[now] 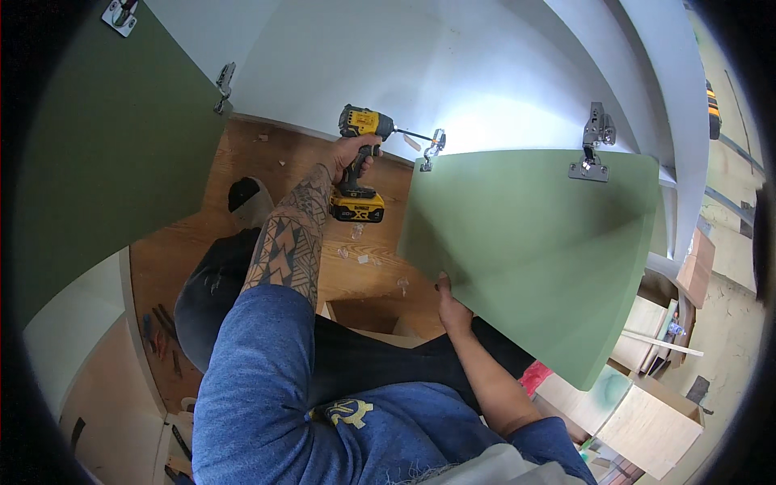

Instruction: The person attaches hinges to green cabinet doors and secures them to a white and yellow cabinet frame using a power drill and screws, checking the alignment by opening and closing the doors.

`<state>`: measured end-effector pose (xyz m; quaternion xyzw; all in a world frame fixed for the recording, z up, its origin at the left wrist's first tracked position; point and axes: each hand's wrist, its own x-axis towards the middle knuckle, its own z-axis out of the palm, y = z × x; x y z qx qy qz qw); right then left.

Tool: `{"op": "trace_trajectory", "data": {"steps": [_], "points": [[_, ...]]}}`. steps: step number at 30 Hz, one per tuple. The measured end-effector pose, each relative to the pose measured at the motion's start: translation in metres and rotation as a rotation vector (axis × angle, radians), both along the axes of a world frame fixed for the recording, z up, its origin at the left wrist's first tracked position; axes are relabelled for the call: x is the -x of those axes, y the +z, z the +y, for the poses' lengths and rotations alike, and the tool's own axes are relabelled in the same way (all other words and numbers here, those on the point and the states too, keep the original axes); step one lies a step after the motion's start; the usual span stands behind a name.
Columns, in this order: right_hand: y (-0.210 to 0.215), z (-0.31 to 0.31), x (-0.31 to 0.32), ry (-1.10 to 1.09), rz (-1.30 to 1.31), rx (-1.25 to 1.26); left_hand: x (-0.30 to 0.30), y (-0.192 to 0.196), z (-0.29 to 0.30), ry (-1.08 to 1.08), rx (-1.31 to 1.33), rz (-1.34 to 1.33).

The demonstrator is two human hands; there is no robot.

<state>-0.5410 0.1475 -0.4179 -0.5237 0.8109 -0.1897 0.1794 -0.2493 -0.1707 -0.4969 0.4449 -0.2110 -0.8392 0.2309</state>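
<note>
My left hand (353, 153), at the end of a tattooed forearm, is closed round the grip of a yellow-and-black impact driver (365, 123). Its long bit points right, with the tip at a metal hinge (437, 144) by the white cabinet panel (339, 56). That hinge sits at the near corner of a green cabinet door (525, 242). A second hinge (594, 145) joins the door's upper edge to the panel farther right. Along the door's lower edge, my right hand (453, 307) grips it, thumb showing and the other fingers mostly hidden.
Another green door (113, 162) with hinges stands at the left. Small scraps (362, 259) lie on the wooden board beneath the driver. Hand tools (162, 331) rest at the lower left. Wooden boxes (647, 420) and offcuts crowd the lower right, beyond the door.
</note>
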Motion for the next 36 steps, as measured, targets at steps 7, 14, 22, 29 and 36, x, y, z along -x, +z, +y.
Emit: {"op": "trace_trajectory", "data": {"steps": [7, 14, 22, 29, 36], "points": [[-0.006, 0.003, 0.008, -0.014, 0.017, -0.013, 0.003, 0.002, -0.001, -0.01, 0.023, -0.011], [0.001, 0.0, 0.001, -0.022, -0.012, 0.0, 0.003, -0.001, 0.0, -0.014, 0.007, -0.011], [0.004, -0.002, -0.004, 0.019, 0.019, 0.022, -0.003, -0.012, -0.005, -0.034, -0.024, -0.003], [-0.002, 0.002, 0.005, 0.032, 0.055, 0.015, -0.001, -0.008, -0.005, -0.054, -0.008, 0.004], [0.005, -0.001, -0.002, 0.01, 0.033, -0.02, -0.001, -0.005, -0.002, -0.02, 0.002, 0.007]]}}
